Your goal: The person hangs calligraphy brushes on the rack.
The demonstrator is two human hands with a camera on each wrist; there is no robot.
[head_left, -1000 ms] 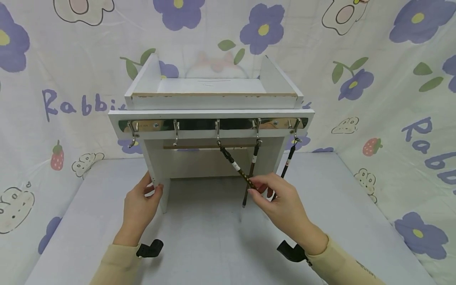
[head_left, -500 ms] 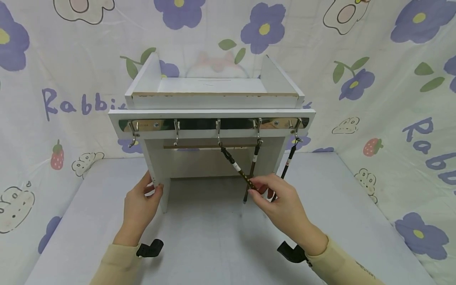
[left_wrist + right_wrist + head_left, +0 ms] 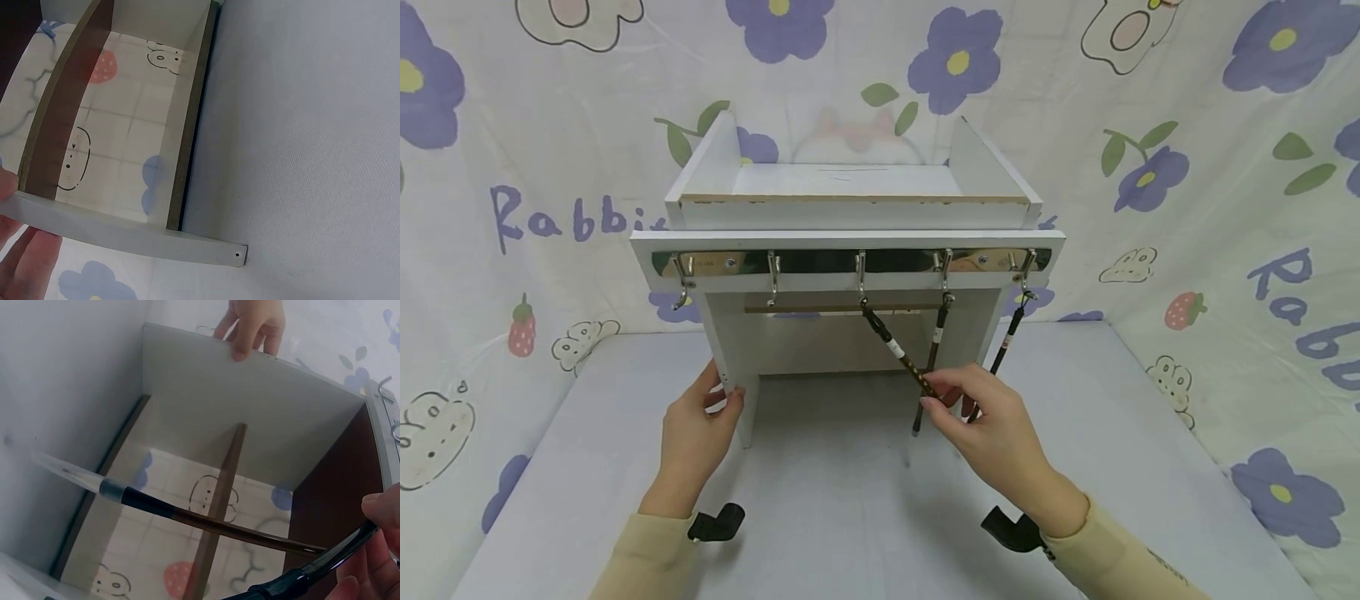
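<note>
My right hand [image 3: 1000, 433] pinches the lower part of a dark calligraphy brush [image 3: 897, 350], which slants down from the middle hook by its loop. From the hook to its right hangs a second brush [image 3: 937, 329]; a third brush [image 3: 1011, 333] hangs on the rightmost hook, its lower end partly behind my fingers. A clear cap [image 3: 69, 472] covers the tip of one brush in the right wrist view. My left hand [image 3: 691, 446] grips the front edge of the white rack's left side panel [image 3: 730, 358], thumb inside and fingers outside.
The white rack [image 3: 850, 240] stands on a pale table [image 3: 820, 517] before a printed cloth backdrop [image 3: 1052, 167]. Its metal hook strip [image 3: 820, 262] has two hooks at the left with nothing on them. An open tray [image 3: 850, 179] forms its top.
Both hands keep their places, and the right still holds the same brush. The brush on the neighbouring hook sways slightly.
</note>
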